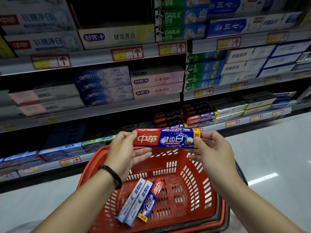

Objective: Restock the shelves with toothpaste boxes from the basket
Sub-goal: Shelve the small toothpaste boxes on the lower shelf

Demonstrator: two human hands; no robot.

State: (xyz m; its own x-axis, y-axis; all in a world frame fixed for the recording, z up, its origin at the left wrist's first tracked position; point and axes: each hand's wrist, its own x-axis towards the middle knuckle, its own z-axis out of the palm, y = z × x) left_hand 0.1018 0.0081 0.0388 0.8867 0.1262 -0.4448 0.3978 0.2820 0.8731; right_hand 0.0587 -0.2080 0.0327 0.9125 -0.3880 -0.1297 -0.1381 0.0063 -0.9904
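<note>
Both hands (166,153) pinch a glossy rectangular toothpaste box (165,138) above slotted plastic basket (190,182).

A: Entry: type of place?

B: Shop, toothpaste aisle.

A: Evidence recorded?

B: Item 1: shelves (94,62), long, set in several tiers, stocked end to end.
Item 2: boxes (107,84) of toothpaste, stacked flat, grouped by brand, printed faces turned outward.
Item 3: price tags (127,53), red-framed, yellow field, arrow up, fixed along each shelf edge.
Item 4: basket (161,161), red plastic, slotted walls, placed before the shelves; three boxes are laid in it.
Item 5: floor (269,157), pale, glossy; bright streaks are reflected in it.
</note>
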